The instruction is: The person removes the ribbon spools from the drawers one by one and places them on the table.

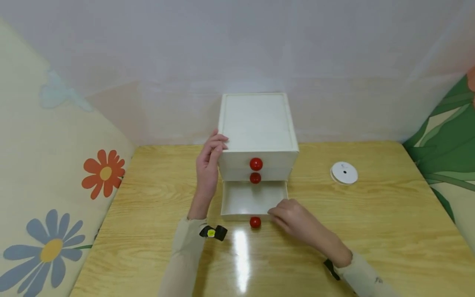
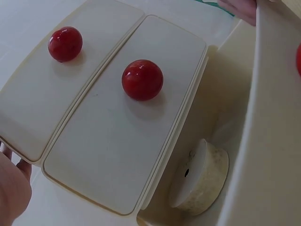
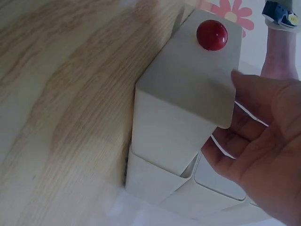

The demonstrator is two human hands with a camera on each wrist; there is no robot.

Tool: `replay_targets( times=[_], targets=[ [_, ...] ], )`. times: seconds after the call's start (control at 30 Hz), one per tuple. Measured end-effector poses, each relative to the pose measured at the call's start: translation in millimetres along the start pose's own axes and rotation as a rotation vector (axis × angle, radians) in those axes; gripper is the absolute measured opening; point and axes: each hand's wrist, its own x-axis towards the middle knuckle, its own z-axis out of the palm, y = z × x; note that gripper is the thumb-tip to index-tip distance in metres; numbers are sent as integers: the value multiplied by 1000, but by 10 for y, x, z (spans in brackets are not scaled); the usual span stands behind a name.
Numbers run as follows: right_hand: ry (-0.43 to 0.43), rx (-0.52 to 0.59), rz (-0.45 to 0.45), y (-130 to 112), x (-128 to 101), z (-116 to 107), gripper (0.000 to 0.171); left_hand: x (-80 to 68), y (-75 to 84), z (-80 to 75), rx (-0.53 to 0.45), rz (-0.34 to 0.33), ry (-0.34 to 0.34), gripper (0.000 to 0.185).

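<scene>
A small white cabinet (image 1: 257, 123) with three drawers and round red knobs stands against the back wall. Its bottom drawer (image 1: 230, 218) is pulled out; the two upper ones are closed. My left hand (image 1: 209, 165) rests on the cabinet's left side, fingertips over the top edge. At the front rim of the bottom drawer, right of its red knob (image 1: 255, 222), my right hand (image 3: 277, 127) pinches the panel, thumb outside and fingers behind. In the left wrist view a ribbon spool (image 2: 200, 179) lies inside that drawer; the upper drawers hide it from the head view.
A white round spool (image 1: 344, 172) lies on the wooden table (image 1: 371, 231) right of the cabinet. Walls with flower pictures (image 1: 105, 173) flank the table on both sides, and a pale wall (image 1: 256, 45) stands behind.
</scene>
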Motion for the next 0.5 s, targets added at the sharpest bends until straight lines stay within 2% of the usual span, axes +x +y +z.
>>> replay_targets(
  times=[0.17,0.23,0.4,0.5],
  targets=[
    [-91,34,60,-55,-28,-48,8,-14,-11,20,-5,-9,6,21],
    [-69,27,43,-88,-39,-59,10,-19,-9,23,-5,-14,5,21],
    [95,-11,-105,-243,-61,19,16,-18,1,25,-2,-34,0,23],
    [50,3,-116,-346,-65,114,14,-12,3,31,4,-47,4,22]
  ],
)
